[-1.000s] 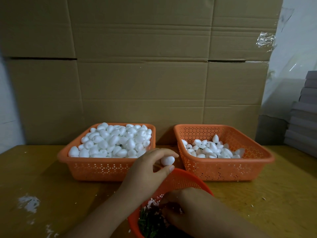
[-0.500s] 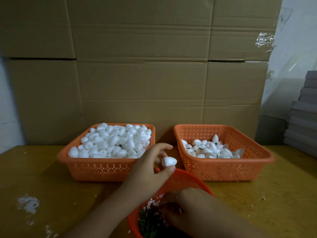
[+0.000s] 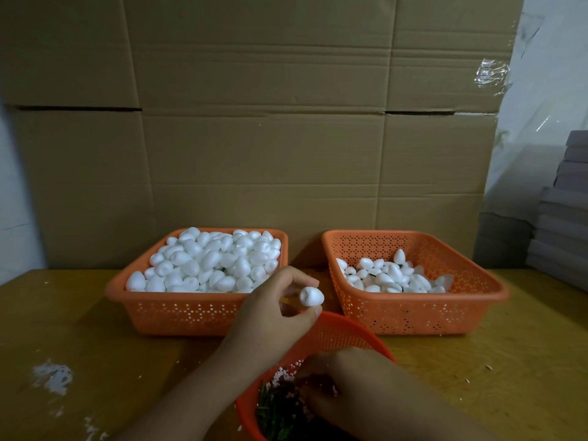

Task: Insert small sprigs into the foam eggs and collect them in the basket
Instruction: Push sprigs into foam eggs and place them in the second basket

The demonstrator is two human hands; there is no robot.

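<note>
From the head view, the left hand [image 3: 270, 310] pinches one white foam egg [image 3: 311, 296] between thumb and fingertips, just above the far rim of the round orange bowl [image 3: 337, 335] at the near edge of the desk [image 3: 79, 338]. The right hand [image 3: 346, 383] reaches into that bowl among the green sprigs [image 3: 270, 412], fingers curled; whether it holds one cannot be told. Beyond the bowl to the left stands a full basket [image 3: 191, 310] heaped with eggs; beyond it to the right, a second basket [image 3: 413, 316] holds fewer eggs. Cardboard [image 3: 286, 122] stands behind both.
</note>
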